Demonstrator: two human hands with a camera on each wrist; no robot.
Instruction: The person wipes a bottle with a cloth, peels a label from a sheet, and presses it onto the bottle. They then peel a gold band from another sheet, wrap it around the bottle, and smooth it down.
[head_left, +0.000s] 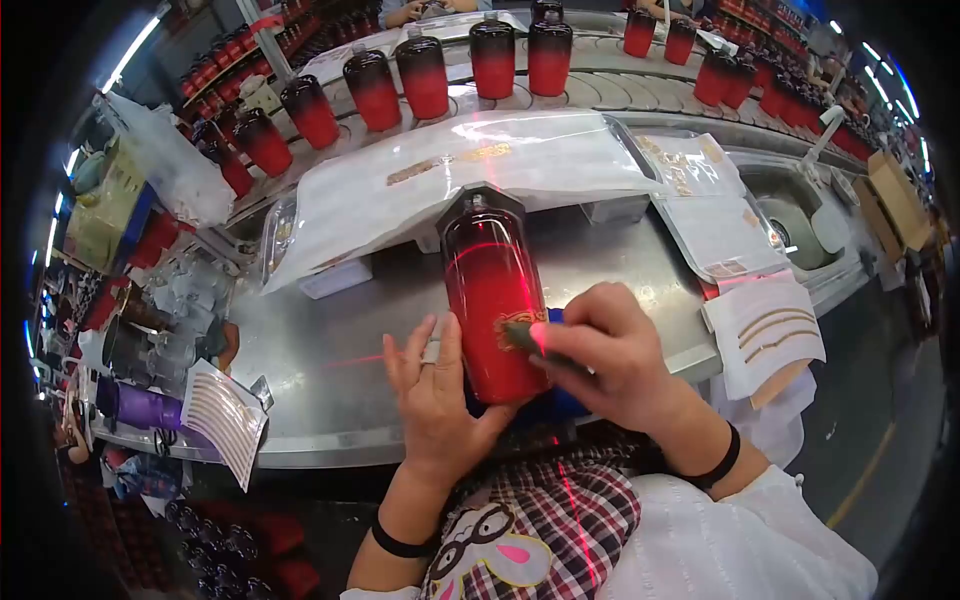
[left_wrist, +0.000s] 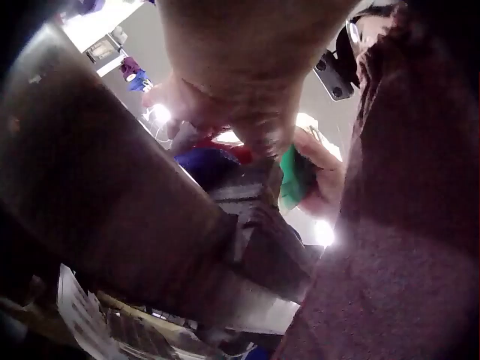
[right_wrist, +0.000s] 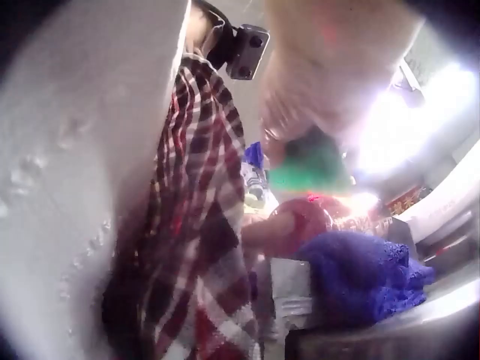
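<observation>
A red-to-black bottle (head_left: 490, 285) lies lengthwise on the steel bench (head_left: 330, 340), neck pointing away, with a gold decal on its side. My left hand (head_left: 435, 385) rests flat against the bottle's left flank, fingers straight. My right hand (head_left: 600, 345) grips a green scraper (head_left: 522, 335) and presses it on the decal. The green scraper (left_wrist: 296, 176) shows in the left wrist view and the green scraper (right_wrist: 311, 165) again in the right wrist view, above the red bottle (right_wrist: 307, 217). A blue cloth (right_wrist: 360, 274) pads the bottle's base.
A row of red-black bottles (head_left: 425, 75) stands on the curved conveyor behind. White decal sheets (head_left: 470, 170) lie on raised trays past the bottle, more sheets (head_left: 765, 330) at the right and sheets (head_left: 225, 415) at the left. A tape roll (head_left: 790, 230) sits in a recess.
</observation>
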